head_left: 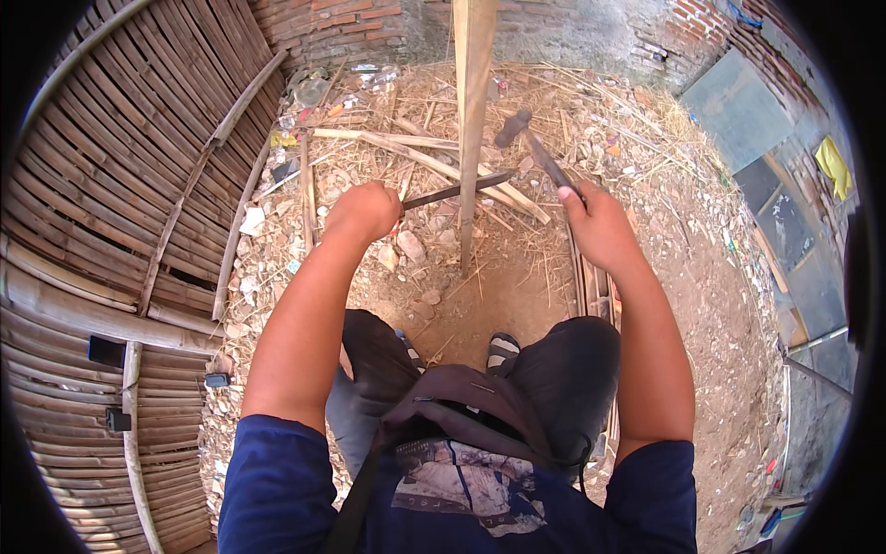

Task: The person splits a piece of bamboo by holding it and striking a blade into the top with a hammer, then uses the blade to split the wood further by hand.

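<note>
- Step in hand (judged): placing the long dark blade across the wooden pole, with the hammer held ready beside it.
- Work position: the pole stands near upright at 12 o'clock. Its lower end appears to meet the ground ahead of the feet; its upper end leaves the frame.
- Left hand, between 10 and 11 o'clock: fingers clamped around the near end of the blade; the handle is hidden. The blade tip projects past the pole toward 2 o'clock.
- Right hand, between 2 and 3 o'clock: fingers clamped around the hammer handle. The hammer head lies at 1 o'clock, apart from blade and pole.
- Contact: whether the blade bites into the pole or only crosses it cannot be told.
- Next move (judged): calls for a steady left grip, a square blade and a hammer path clear of the left hand.
- Count, work items: one blade, one hammer, one pole.
- Count, surroundings: two striped sandals at 5 and 7 o'clock; one yellow cloth between 2 and 3 o'clock; several loose strips on the ground near 12 o'clock, overlapping, exact number indeterminate.
</note>
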{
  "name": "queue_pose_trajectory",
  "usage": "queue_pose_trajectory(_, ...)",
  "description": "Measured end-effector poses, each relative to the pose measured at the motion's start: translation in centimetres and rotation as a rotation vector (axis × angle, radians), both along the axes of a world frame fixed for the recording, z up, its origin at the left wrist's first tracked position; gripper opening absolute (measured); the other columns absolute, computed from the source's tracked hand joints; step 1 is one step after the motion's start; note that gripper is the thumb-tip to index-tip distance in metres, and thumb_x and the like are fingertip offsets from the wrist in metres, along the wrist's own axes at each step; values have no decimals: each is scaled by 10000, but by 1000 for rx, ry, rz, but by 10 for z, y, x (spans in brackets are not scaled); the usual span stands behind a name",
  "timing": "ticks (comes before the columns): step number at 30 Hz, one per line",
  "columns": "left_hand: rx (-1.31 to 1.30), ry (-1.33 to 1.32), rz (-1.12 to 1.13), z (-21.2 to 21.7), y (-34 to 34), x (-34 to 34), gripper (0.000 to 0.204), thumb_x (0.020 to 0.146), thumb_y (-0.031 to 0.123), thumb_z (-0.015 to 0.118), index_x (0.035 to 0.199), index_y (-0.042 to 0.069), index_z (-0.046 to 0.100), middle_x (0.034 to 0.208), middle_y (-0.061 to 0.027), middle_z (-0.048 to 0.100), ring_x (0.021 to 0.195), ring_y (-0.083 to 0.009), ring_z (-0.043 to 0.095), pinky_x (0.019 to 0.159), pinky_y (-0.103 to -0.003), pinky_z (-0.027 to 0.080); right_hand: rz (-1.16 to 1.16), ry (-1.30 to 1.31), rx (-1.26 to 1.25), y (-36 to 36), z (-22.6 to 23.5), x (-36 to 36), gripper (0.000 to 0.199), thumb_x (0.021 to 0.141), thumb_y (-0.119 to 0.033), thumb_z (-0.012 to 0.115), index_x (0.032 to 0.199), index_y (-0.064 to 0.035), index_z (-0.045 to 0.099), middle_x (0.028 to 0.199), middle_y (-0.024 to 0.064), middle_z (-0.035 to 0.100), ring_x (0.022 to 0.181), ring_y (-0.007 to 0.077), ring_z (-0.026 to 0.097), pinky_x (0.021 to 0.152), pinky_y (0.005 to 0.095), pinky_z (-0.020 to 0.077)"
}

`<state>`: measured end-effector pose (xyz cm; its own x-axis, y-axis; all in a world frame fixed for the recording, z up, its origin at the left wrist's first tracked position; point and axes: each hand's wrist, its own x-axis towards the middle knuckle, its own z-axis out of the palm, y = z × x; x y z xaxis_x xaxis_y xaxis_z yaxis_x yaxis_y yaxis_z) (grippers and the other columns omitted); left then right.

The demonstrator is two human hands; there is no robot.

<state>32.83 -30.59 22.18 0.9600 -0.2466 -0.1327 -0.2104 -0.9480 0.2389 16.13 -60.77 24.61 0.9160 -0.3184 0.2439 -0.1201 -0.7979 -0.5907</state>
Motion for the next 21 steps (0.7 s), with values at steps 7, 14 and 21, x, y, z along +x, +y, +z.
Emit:
queue_pose_trajectory(7,20,15,-38,8,-15,-5,486,971,312,401,1169,-21,695,1226,-270,684,1155,-418,653,1032,-490,494,-180,-39,-30,20,-74,-3,420,1065,-415,515,1004,-1,553,726,241,613,673,431,613,633,526,459)
queue_pose_trajectory(14,31,-17,4,4,-2,-4,482,974,314,403,1134,-18,714,1193,-277,694,1131,-423,664,1024,-492,500,-86,22,-11,8,-29,1,435,1065,-417,496,1004,6,579,810,279,667,821,488,663,719,558,495)
queue_pose_trajectory(21,17,5,-19,1,-4,-1,492,977,310,398,1124,-35,716,1191,-287,690,1127,-427,663,1012,-495,504,-237,-131,114,31,-44,1,382,1074,-395,494,1058,-14,520,784,283,659,775,493,666,668,583,471)
